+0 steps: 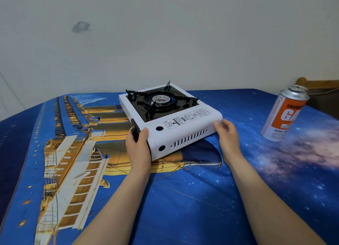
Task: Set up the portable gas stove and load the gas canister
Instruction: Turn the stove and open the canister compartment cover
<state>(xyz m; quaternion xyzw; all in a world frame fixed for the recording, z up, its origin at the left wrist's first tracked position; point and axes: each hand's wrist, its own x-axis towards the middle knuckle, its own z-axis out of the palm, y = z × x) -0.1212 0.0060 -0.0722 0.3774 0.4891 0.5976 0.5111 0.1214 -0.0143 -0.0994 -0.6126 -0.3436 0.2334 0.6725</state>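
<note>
A white portable gas stove (185,133) with a black burner pan and pan supports sits on a blue printed cloth, turned at an angle, its vented side facing me. My left hand (137,144) grips the stove's near left corner, thumb on top, fingers by the black knob. My right hand (227,134) holds the near right corner, thumb on the top edge. The canister compartment lid is closed. An orange and silver gas canister (284,114) stands upright at the right, apart from both hands.
The blue cloth (174,199) with a ship print and starry pattern covers the whole surface. A pale wall rises right behind the stove. A wooden piece of furniture (319,85) shows at the far right behind the canister.
</note>
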